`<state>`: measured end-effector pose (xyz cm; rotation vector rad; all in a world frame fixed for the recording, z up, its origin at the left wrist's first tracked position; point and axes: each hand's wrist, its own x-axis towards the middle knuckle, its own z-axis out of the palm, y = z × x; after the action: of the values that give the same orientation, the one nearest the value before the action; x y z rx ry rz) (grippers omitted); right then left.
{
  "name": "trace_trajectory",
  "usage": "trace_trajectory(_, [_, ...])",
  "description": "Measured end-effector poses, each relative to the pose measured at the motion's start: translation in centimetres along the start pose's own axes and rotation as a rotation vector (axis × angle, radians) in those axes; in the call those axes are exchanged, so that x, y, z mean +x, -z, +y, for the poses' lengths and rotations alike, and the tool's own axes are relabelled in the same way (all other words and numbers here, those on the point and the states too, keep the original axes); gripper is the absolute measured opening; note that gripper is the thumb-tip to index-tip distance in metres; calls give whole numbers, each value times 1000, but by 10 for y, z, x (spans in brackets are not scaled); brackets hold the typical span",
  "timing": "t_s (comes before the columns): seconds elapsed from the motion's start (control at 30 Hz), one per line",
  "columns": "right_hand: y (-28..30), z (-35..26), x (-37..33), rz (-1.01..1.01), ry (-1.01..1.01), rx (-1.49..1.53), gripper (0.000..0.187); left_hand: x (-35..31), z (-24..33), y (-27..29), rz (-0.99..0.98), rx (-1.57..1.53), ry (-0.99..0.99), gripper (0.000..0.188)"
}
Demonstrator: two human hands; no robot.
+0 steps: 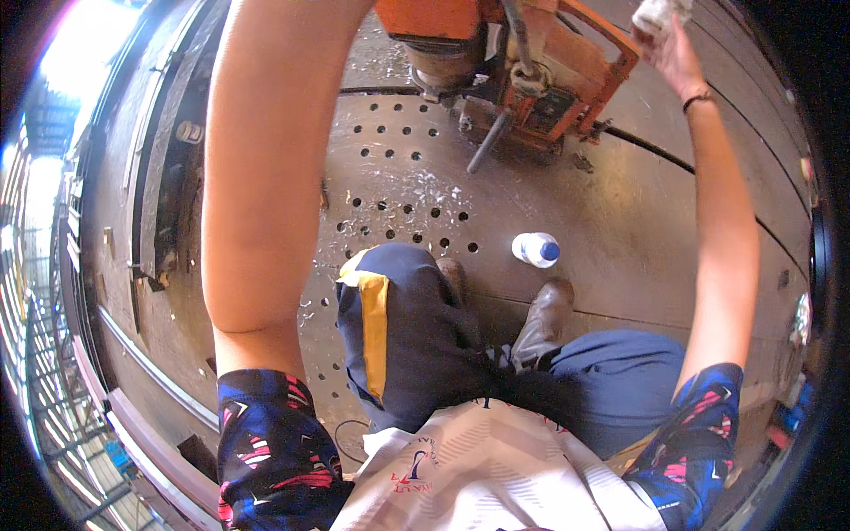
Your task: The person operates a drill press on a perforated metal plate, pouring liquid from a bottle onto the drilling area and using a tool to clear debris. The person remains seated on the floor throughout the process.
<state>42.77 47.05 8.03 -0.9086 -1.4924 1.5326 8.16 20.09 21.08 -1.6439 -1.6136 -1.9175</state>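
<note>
My right hand [677,64] is stretched out at the far right, its fingers closed round a crumpled whitish cloth [657,16] at the top edge. My left arm [266,159] reaches forward on the left; the hand itself lies beyond the top edge. Between my arms an orange drilling machine [549,75] stands on a large steel plate [620,212]. A grey bar handle [490,142] slants down from its side. Rows of round holes and scattered pale metal shavings [416,188] mark the plate in front of the machine.
A white bottle with a blue cap [537,250] lies on the plate near my boot [544,319]. Dark steel beams [168,177] run along the left, with a small white cup-like container [189,133] among them. A seam crosses the plate behind the machine.
</note>
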Motion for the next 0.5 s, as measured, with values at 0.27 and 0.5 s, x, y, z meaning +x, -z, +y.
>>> trace_trajectory(0.27, [-18, 188, 46, -54, -719, 141, 60, 6, 9, 5, -50, -37, 25, 47])
trace_trajectory(0.5, [31, 257, 83, -277, -587, -488, 43, 7, 11, 1, -50, -77, 29, 46])
